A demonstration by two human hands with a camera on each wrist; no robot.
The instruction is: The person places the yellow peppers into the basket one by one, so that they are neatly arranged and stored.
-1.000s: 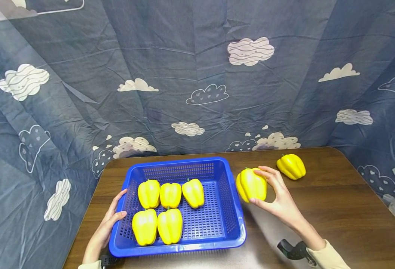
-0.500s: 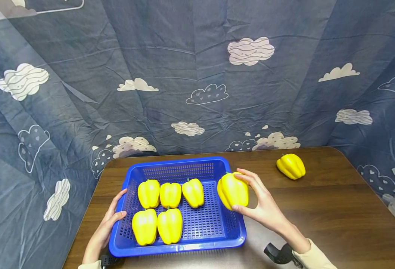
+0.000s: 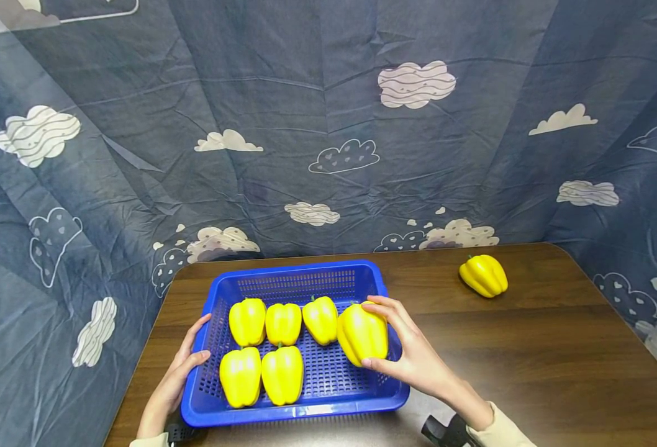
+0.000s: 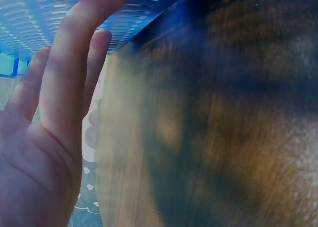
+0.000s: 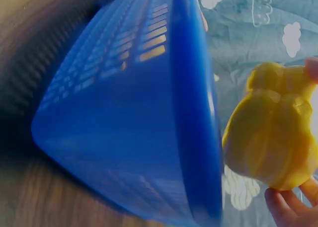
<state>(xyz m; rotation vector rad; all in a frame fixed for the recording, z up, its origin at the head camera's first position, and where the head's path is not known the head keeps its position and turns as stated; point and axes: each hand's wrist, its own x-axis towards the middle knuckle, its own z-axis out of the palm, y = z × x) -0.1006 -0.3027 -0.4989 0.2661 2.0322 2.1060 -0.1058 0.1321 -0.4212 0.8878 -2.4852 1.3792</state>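
Observation:
A blue plastic basket [image 3: 295,411] with slotted walls holds several yellow bell peppers [image 3: 282,375] in two rows on its left side. My left hand [image 3: 174,372] holds the basket's left rim, with thumb and index fingertip at the edge. In the left wrist view, its fingers [image 4: 64,83] reach against the slotted outer wall. Over the basket's right part, my right hand [image 3: 412,351] grips another yellow bell pepper [image 3: 362,335] between thumb and fingers. In the right wrist view, the gripped pepper [image 5: 271,137] shows beyond the basket's rim [image 5: 196,108].
One more yellow bell pepper [image 3: 484,275] lies at the back right of the brown wooden table [image 3: 535,347]. Behind the table hangs a blue-grey cloth [image 3: 284,81] with cloud prints. Dark wrist camera mounts [image 3: 446,431] show by the sleeves.
My right hand has carried its pepper left, from beside the basket, across the right rim, to over the basket's right part. The left hand and basket have stayed in place.

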